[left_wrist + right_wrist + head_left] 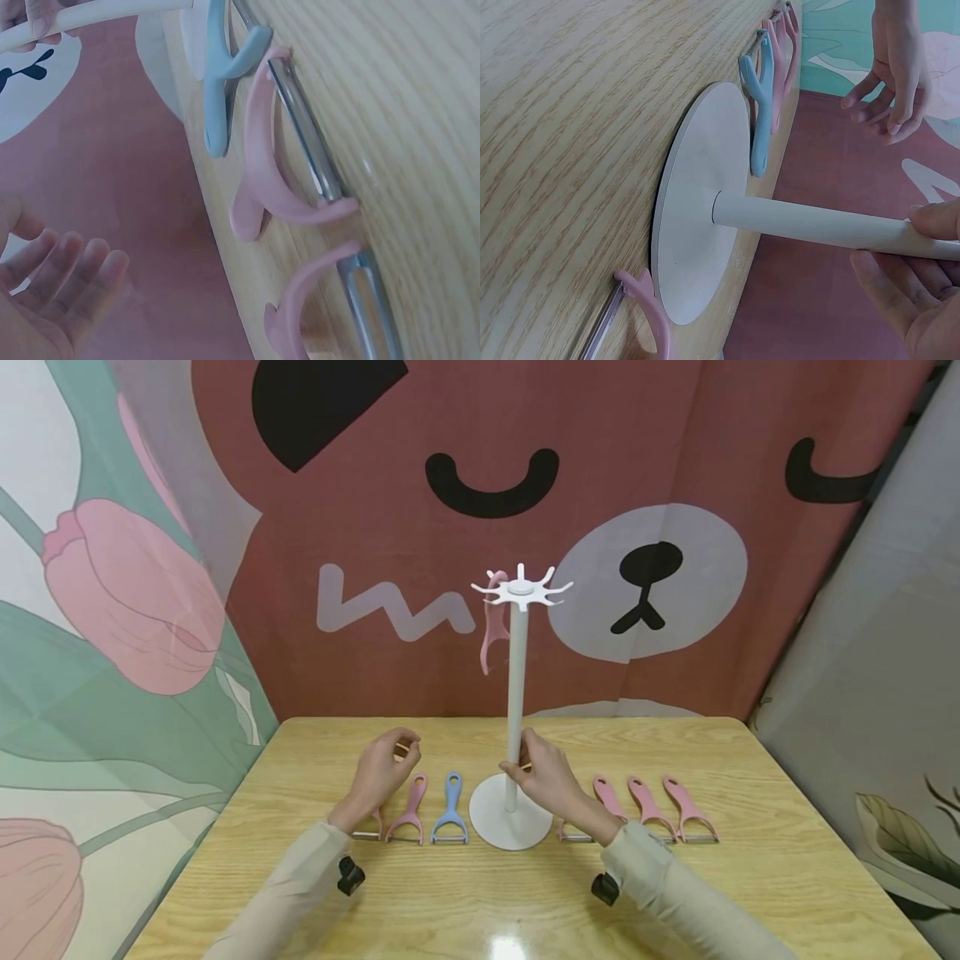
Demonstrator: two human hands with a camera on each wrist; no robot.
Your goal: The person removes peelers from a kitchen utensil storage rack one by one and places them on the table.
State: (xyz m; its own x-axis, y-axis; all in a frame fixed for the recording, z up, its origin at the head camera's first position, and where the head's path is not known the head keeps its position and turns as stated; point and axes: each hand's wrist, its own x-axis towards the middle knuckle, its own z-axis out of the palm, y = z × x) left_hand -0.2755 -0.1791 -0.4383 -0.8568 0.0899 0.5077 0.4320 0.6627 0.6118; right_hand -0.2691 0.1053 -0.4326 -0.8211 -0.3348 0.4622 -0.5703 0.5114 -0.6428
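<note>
A white rotating-style rack stand (517, 693) rises from a round base, with several hooks fanned out at its top. My right hand (553, 772) grips its pole low down, thumb and fingers on either side, as the right wrist view also shows. One pink peeler (493, 631) hangs from a hook on the left. Holding nothing, my left hand (381, 774) hovers over the left-hand peelers with loosely curled fingers (71, 277). Beneath it lie a pink peeler (408, 814) and another pink one (296, 307), partly hidden by the hand in the head view. A blue peeler (451, 810) lies beside the base.
Right of the stand, several pink peelers lie in a row, among them the outermost peeler (688, 810); my right forearm partly covers some. The wooden table (450, 910) ends at a printed curtain (390, 677) behind.
</note>
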